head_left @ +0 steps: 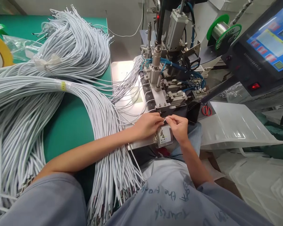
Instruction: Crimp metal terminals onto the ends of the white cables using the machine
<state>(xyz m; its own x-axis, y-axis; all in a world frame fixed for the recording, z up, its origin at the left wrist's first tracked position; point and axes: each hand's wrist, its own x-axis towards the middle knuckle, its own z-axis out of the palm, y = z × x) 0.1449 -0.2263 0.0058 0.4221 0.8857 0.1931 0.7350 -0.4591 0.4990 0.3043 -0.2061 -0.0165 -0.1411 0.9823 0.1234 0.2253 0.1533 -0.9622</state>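
Note:
My left hand point(147, 125) and my right hand point(179, 127) meet at the front of the machine point(159, 100), fingertips pinched close together. A short bit of white cable point(164, 119) shows between them, its tip mostly hidden by the fingers. Just below the hands is a small clear packet with a white printed label point(165, 135). Several white cables point(129, 84) run from the left into the machine's side slots. Beneath my left forearm hangs a thick bundle of white cables point(101, 116) with a yellow tie point(63, 86).
More cable bundles point(85, 40) cover the green table point(61, 125). At the right stand a solder wire spool point(223, 31), a control screen point(271, 40), red-handled scissors point(206, 110) and a white sheet point(238, 125). Blue air hoses point(198, 78) loop around the machine.

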